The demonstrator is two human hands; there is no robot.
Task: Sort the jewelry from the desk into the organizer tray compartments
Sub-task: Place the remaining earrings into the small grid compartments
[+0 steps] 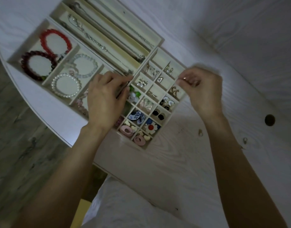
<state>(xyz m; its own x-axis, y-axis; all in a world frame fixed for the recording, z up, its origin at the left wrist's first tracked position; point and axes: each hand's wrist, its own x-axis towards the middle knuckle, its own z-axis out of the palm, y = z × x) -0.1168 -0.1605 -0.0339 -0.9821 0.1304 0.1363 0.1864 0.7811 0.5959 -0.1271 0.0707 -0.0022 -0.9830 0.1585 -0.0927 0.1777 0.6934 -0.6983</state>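
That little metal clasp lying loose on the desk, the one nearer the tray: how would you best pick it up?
Pinch the small clasp across its narrow sides with thumb and forefinger, coming straight down from above. It lies flat on the bare desk with nothing touching it, so the right hand, now by the tray, is probably closest. Finer shape is too small to tell.
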